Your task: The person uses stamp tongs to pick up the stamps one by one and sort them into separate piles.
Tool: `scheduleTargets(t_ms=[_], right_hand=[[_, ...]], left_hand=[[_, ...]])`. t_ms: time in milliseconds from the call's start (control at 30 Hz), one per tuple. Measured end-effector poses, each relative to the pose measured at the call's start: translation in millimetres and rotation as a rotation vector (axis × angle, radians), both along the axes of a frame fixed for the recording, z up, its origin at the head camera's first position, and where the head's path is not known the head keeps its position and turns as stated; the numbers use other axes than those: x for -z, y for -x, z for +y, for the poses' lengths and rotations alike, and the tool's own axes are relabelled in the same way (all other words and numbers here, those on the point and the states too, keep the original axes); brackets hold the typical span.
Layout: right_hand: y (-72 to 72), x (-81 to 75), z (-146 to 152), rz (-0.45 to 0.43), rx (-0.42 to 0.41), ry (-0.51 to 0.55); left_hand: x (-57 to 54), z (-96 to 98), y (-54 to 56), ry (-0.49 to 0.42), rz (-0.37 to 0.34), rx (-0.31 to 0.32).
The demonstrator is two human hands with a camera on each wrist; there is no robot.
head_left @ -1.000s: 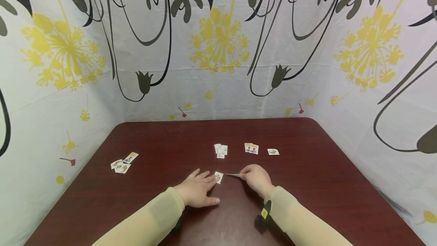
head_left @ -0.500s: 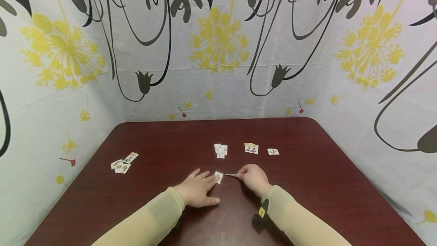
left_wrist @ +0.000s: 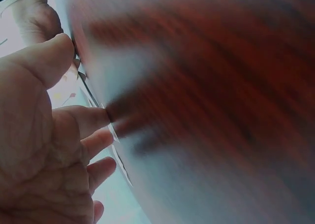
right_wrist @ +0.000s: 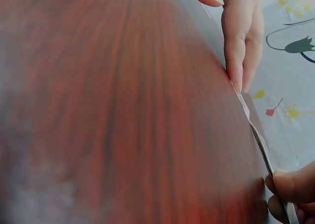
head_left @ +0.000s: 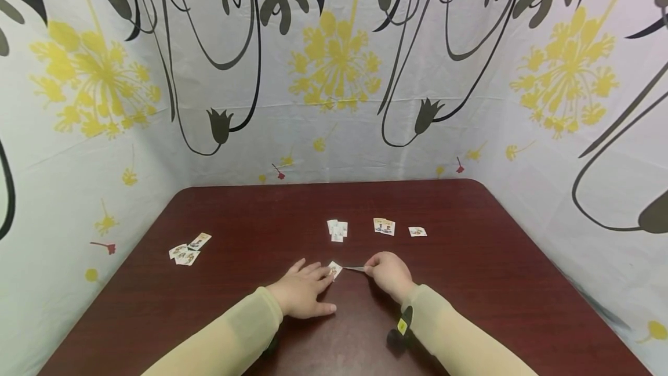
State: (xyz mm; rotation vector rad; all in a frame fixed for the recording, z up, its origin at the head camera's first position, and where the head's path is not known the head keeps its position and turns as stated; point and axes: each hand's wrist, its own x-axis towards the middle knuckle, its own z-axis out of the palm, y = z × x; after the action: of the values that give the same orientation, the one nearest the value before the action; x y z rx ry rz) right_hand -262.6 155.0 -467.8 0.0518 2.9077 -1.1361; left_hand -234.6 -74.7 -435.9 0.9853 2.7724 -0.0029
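Note:
In the head view a small white picture card [head_left: 336, 268] lies flat on the dark red table [head_left: 261, 213]. My left hand [head_left: 304, 292] rests on the table with spread fingers, its fingertips touching the card's left side. Thin metal tweezers [head_left: 355, 268] are pinched between the thumb and fingers of my right hand [head_left: 391, 275]. Their tips point left, right at the card's right edge. The right wrist view shows the tweezers [right_wrist: 262, 150] nearly edge-on, meeting the card [right_wrist: 241, 103] by the left fingertips. Whether the tips grip the card, I cannot tell.
Several cards [head_left: 188, 255] overlap at the table's left. Farther back lie a cluster of small white pieces [head_left: 338, 230], overlapping picture cards [head_left: 384, 227] and a single card [head_left: 417, 231]. Patterned cloth [head_left: 334, 144] hangs around the table's back and sides.
The card under my left fingertips has turned a little and shifted slightly to the right. My right hand has made small moves to the left and back, still holding the tweezers.

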Motion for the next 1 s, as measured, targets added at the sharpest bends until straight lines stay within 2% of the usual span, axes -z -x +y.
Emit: scheduleTargets(t_ms=[167,267,733,1000], right_hand=[[-2.7,-0.7,1.6,0.014,-0.001,0.005],[-4.8,-0.9,2.5,0.010,-0.003,0.007],[-6.5,0.3,3.4,0.010,-0.007,-0.003],[-4.3,0.5,0.4,0.012,0.001,0.002]], left_hand=[[-0.9,0.5,-1.1,-0.003,0.038,0.011],[-1.0,-0.2,-1.4,0.001,0.038,0.005],[-5.1,-4.0,-2.9,-0.005,-0.017,-0.014],[-4.0,-4.7,-2.2,-0.008,-0.018,-0.014]])
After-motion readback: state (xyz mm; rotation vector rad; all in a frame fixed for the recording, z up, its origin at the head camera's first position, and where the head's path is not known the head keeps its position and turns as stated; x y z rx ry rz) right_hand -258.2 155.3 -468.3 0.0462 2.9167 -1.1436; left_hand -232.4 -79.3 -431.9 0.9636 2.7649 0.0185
